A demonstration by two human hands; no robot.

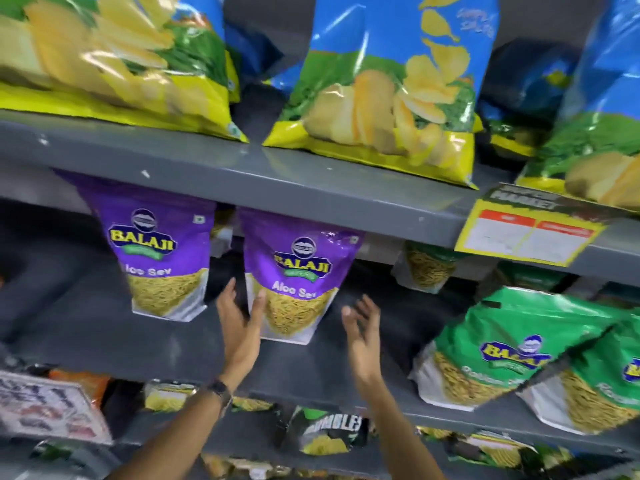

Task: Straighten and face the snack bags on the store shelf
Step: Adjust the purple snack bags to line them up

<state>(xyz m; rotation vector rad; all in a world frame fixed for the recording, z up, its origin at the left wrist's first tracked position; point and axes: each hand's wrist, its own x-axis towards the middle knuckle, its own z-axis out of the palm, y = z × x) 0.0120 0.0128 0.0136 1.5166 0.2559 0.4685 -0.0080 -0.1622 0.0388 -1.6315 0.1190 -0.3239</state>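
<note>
Head view shows our two bare hands reaching up to the middle shelf [173,344] of a grey store rack. Our left hand [240,323] is spread, fingers extended and pointing up, with its thumb lying against the left edge of a purple Balaji Aloo Sev bag [298,275]; the remaining fingers sit just beside that edge, in the gap toward the second purple Aloo Sev bag [162,251]. We wear a dark wristwatch [220,389] on that wrist. Our right hand [362,337] is also open, fingers loosely curled and blurred; it hovers just off the lower right corner of the same bag and holds nothing. Whether it touches the bag we cannot tell.

That bag stands upright between our two hands, front label facing us, its base set back from the shelf's front edge and its top hidden by the shelf above. The second purple bag stands upright to the left, apart from our hands, nearer the shelf's left end.

Toward the right end of the same shelf, green Balaji bags [502,344] lean tilted at the front edge, well apart from our right hand. On the upper shelf [311,181], blue and yellow potato chip bags [384,91] sit along the front edge, and a yellow price tag [530,233] hangs on its lip at the right. Below, more snack packets [325,434] lie blurred on the lower shelf.
</note>
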